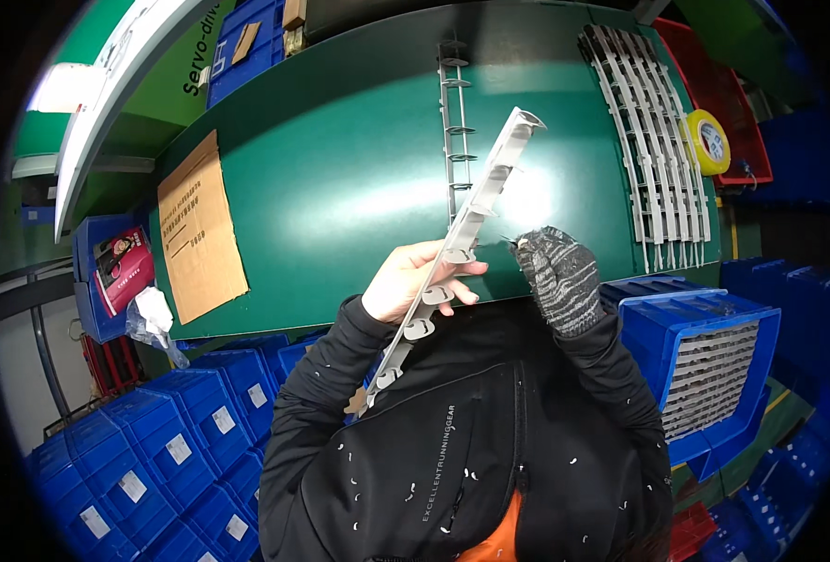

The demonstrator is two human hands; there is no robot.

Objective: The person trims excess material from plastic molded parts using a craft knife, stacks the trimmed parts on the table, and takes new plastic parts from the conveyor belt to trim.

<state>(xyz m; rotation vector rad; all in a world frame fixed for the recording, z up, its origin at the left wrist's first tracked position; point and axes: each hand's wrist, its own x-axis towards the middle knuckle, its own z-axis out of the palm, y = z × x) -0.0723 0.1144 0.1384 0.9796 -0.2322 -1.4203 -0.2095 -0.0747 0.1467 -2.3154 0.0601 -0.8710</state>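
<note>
My bare left hand is closed around the middle of a long pale grey plastic strip with curved tabs along it. The strip slants from near my jacket up over the table, its far end to the right. My right hand, in a grey knitted glove, is closed just right of the strip and apart from it. A thin dark tip shows at its fingers; what it belongs to is hidden. Beyond my hands a similar strip lies lengthwise on the green table.
Several strips lie side by side at the right, beside a yellow tape roll and a red bin. A blue crate of strips stands at the right front. Cardboard lies left; blue boxes are stacked below.
</note>
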